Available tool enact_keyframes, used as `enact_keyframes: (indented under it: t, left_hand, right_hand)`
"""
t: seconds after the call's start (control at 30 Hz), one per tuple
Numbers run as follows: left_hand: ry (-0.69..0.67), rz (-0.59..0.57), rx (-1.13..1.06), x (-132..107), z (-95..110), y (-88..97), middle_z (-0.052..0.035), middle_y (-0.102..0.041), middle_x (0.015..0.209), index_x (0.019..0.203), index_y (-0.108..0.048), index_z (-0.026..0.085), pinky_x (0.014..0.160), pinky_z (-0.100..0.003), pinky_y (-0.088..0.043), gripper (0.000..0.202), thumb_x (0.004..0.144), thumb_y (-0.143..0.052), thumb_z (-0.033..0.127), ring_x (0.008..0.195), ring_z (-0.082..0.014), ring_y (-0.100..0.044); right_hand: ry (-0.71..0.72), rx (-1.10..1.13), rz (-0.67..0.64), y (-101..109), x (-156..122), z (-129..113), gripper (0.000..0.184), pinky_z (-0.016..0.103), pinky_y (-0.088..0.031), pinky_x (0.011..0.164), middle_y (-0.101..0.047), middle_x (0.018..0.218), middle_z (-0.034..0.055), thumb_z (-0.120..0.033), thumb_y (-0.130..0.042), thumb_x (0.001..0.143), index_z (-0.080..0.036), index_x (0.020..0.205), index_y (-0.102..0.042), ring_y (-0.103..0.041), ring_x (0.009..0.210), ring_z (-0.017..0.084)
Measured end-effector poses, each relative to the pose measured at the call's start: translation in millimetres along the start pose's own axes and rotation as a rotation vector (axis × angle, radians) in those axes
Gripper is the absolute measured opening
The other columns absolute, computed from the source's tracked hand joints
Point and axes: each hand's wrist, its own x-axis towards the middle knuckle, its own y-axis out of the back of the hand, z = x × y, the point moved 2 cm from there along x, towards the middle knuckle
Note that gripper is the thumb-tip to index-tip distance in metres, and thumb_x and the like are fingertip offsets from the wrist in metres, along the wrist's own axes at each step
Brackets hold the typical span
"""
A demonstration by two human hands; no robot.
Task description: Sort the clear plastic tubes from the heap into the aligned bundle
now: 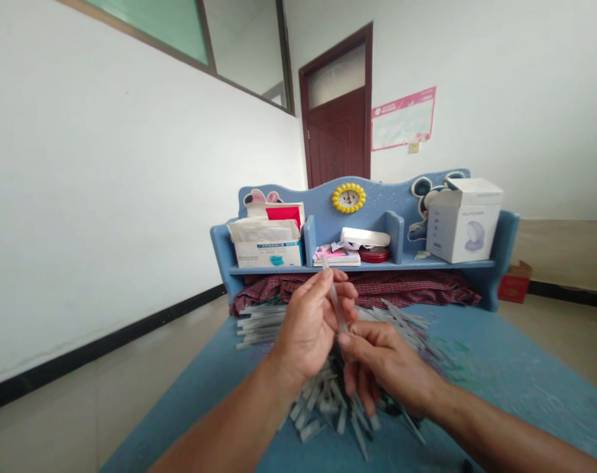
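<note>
My left hand (308,322) is closed around a slim, translucent whitish plastic tube (336,305), thumb near its upper end. The tube tilts, its top leaning left. At its lower end, my right hand (387,364) pinches with thumb and forefinger, the other fingers curled below. Under both hands lies a loose pile of similar pale pieces (322,397), some with dark parts among them. More long pale strips (261,325) lie in a row behind my left hand, and further ones (406,322) lie beyond my right hand.
The blue desk (525,368) has a raised shelf (411,265) at its back. On it stand a mask box (263,253), a red round tin (374,255) and a white carton (463,223). Checked dark-red cloth (426,288) is tucked under the shelf. A white wall (106,164) rises on the left.
</note>
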Motion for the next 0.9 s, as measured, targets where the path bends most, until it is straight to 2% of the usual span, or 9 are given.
enact_keyframes:
  t: [0.17, 0.33, 0.43, 0.53, 0.57, 0.63, 0.67, 0.8, 0.9]
  left_hand:
    - [-0.041, 0.17, -0.073, 23, 20, -4.6, 0.0041, -0.047, 0.055, 0.074, -0.05, 0.013, 0.031, -0.009, -0.026, 0.022, 0.093, -0.043, 0.02, 0.033, -0.0008, -0.034]
    - [-0.115, 0.318, 0.073, 44, 40, -2.7, 0.007, -0.038, 0.05, 0.063, -0.042, 0.015, 0.031, -0.01, -0.022, 0.032, 0.094, -0.035, 0.015, 0.03, -0.0001, -0.029]
    - [-0.211, 0.412, 0.192, 54, 67, 5.4, 0.0086, -0.035, 0.047, 0.061, -0.038, 0.016, 0.031, -0.01, -0.021, 0.033, 0.094, -0.032, 0.014, 0.029, 0.0002, -0.026]
    - [-0.348, 0.529, 0.362, 53, 97, 22.7, 0.0113, -0.029, 0.042, 0.061, -0.034, 0.018, 0.032, -0.009, -0.016, 0.035, 0.095, -0.028, 0.018, 0.026, 0.0008, -0.019]
    - [-0.38, 0.551, 0.429, 50, 102, 29.1, 0.0113, -0.03, 0.041, 0.061, -0.035, 0.018, 0.032, -0.009, -0.015, 0.034, 0.094, -0.03, 0.021, 0.026, 0.0007, -0.02]
    - [-0.377, 0.537, 0.595, 42, 97, 41.0, 0.0095, -0.039, 0.041, 0.063, -0.042, 0.018, 0.031, -0.01, -0.018, 0.028, 0.09, -0.04, 0.024, 0.027, -0.0009, -0.027]
    - [-0.337, 0.505, 0.693, 37, 88, 46.5, 0.0077, -0.044, 0.04, 0.062, -0.046, 0.018, 0.031, -0.012, -0.02, 0.025, 0.086, -0.046, 0.024, 0.027, -0.0026, -0.032]
    - [-0.073, 0.339, 1.114, 16, 39, 68.9, 0.003, -0.05, 0.034, 0.047, -0.05, 0.017, 0.032, -0.016, -0.025, 0.027, 0.07, -0.063, 0.021, 0.027, -0.0081, -0.041]
    - [0.045, 0.286, 1.382, 6, 17, 85.5, 0.0017, -0.05, 0.033, 0.043, -0.05, 0.017, 0.038, -0.018, -0.028, 0.029, 0.07, -0.061, 0.019, 0.03, -0.0104, -0.045]
  right_hand:
    - [0.021, 0.007, 0.07, -9, 21, -21, 0.038, 0.016, -0.027, 0.029, -0.059, 0.047, -0.003, -0.054, -0.044, 0.084, -0.02, 0.067, -0.04, -0.05, 0.029, 0.008]
    - [0.063, -0.056, 0.143, -12, 38, -48, 0.033, 0.017, -0.021, 0.026, -0.053, 0.037, -0.005, -0.043, -0.042, 0.086, -0.02, 0.062, -0.041, -0.037, 0.021, 0.007]
    - [0.034, -0.17, 0.122, -21, 22, -49, 0.035, 0.018, -0.016, 0.026, -0.048, 0.034, -0.0061, -0.04, -0.041, 0.087, -0.021, 0.058, -0.04, -0.032, 0.02, 0.006]
    - [-0.055, -0.418, -0.112, -21, -3, -33, 0.037, 0.018, -0.022, 0.03, -0.05, 0.038, -0.0051, -0.042, -0.043, 0.085, -0.021, 0.055, -0.041, -0.038, 0.025, 0.007]
    - [-0.006, -0.52, -0.01, -11, -8, -29, 0.037, 0.018, -0.025, 0.034, -0.05, 0.04, -0.0048, -0.04, -0.042, 0.086, -0.021, 0.055, -0.041, -0.04, 0.029, 0.007]
    - [0.148, -0.755, 0.259, 16, -11, -27, 0.036, 0.019, -0.029, 0.042, -0.051, 0.044, -0.0031, -0.036, -0.045, 0.085, -0.019, 0.053, -0.043, -0.045, 0.039, 0.008]
    - [0.128, -0.854, 0.299, 31, -9, -25, 0.036, 0.02, -0.029, 0.043, -0.051, 0.044, -0.0023, -0.036, -0.044, 0.085, -0.019, 0.054, -0.045, -0.045, 0.04, 0.008]
    - [-0.039, -1.154, 0.344, 80, 6, -24, 0.031, 0.022, -0.028, 0.046, -0.056, 0.048, 0.0006, -0.034, -0.049, 0.082, -0.018, 0.057, -0.055, -0.05, 0.045, 0.01]
    - [-0.116, -1.211, 0.372, 95, 13, -18, 0.028, 0.023, -0.029, 0.047, -0.06, 0.051, 0.0031, -0.034, -0.052, 0.081, -0.017, 0.06, -0.061, -0.054, 0.048, 0.012]
